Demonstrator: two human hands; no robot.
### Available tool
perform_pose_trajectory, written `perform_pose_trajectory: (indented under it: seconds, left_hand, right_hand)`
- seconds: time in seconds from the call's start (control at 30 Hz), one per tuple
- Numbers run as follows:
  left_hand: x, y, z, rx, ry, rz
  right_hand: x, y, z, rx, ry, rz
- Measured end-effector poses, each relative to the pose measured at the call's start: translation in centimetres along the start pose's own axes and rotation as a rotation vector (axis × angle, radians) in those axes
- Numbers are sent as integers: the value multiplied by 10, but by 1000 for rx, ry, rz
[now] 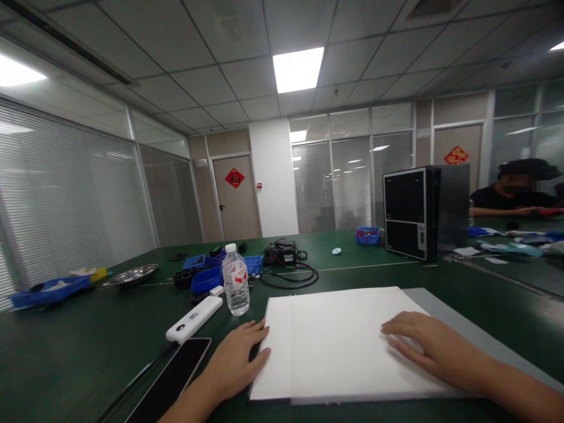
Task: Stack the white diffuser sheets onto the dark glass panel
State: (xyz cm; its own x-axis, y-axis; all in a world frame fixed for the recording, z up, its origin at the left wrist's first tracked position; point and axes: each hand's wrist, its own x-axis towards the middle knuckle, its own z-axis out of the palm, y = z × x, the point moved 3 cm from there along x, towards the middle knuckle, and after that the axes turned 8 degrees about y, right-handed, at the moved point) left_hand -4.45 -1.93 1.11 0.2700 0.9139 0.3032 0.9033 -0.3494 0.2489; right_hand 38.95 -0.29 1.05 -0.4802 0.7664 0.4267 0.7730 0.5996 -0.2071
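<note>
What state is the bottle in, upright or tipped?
Upright: the bottle stands with its base on the green table and its white cap at the top.

On green table (127,317) we see plastic water bottle (237,284) beside white power bank (196,318), smartphone (173,380) nearer us; metal dish (133,275) left, computer tower (418,212) right.

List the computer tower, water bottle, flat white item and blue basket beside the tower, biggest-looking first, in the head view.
1. Flat white item
2. Computer tower
3. Water bottle
4. Blue basket

Nearness to the camera enlarges the first.
</note>
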Motion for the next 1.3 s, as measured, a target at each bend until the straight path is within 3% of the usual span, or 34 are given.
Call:
perform_pose_trajectory:
  seconds: [0.23, 0.5, 0.73, 1.03, 1.3]
  left_hand:
    - [-2, 4, -2, 22, -11, -8]
    - [-2, 3, -3, -2, -10, -9]
    - [-4, 4, -4, -13, -1, -20]
    - [-6, 6, -7, 0, -22, -12]
    - [-2, 2, 0, 16, 30, -27]
  right_hand:
    - [1, 23, 1, -119, -10, 89]
    - [-1, 24, 12, 20, 40, 136]
    - [-4, 58, 7, -116, 41, 259]
    - [0, 42, 13, 76, 78, 275]
    - [-12, 90, 7, -234, 97, 473]
